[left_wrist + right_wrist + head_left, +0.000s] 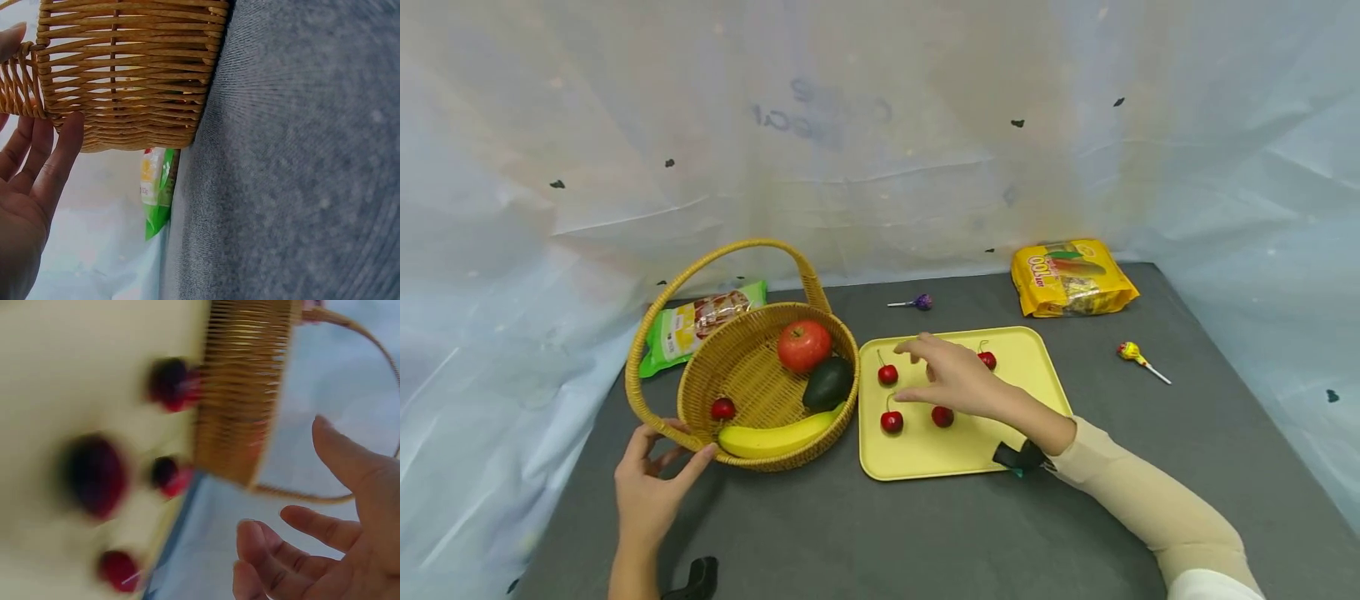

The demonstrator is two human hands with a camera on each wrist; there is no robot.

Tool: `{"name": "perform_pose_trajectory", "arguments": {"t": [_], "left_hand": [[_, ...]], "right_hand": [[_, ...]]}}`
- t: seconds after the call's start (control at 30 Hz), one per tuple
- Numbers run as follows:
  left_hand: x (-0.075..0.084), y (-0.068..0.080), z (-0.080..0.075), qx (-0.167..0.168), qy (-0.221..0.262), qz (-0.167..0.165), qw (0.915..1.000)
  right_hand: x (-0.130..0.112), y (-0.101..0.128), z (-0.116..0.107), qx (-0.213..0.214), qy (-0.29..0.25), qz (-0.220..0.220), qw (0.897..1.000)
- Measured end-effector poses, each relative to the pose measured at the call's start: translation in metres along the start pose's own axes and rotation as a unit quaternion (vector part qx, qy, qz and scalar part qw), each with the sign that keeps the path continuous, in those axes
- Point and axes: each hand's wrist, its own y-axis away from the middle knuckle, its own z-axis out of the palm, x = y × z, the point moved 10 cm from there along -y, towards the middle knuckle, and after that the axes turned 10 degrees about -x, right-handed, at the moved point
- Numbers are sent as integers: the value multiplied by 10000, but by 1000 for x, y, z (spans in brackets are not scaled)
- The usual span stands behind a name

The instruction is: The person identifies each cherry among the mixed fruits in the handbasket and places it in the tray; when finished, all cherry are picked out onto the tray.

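My left hand (651, 483) holds the woven basket (748, 375) at the base of its handle, thumb on one side and fingers on the other, as the left wrist view shows. Inside the basket are a tomato (804, 346), a dark green avocado (828, 384), a banana (782, 437) and one cherry (723, 408). Over the yellow tray (940, 463) hovers my right hand (958, 377), its fingers and thumb spread with nothing between them. Several cherries with stems lie on the tray, the closest being a cherry (892, 422) just below the thumb. Motion blurs the cherries (97, 475) in the right wrist view.
Behind the basket lies a green snack bag (703, 321). A purple lollipop (922, 302) is near the back edge. To the right are a yellow package (1071, 279) and a yellow lollipop (1129, 351). Plastic sheeting (880, 167) hangs behind the grey table (850, 542).
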Motion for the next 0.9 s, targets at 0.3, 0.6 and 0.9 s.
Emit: {"name": "perform_pose_trajectory", "arguments": {"t": [0.3,0.6,0.9], "left_hand": [[-2,-1,-2,72,93,40,9999],[-4,3,-2,121,34,-106,9999],[0,0,-1,20,69,-47,10000]], "right_hand": [[-94,-103,23,-1234,-722,-1117,9834],[-153,-175,106,-3700,-585,-1348,9173],[-152,-189,145,-4358,-835,-1217,8879]]}}
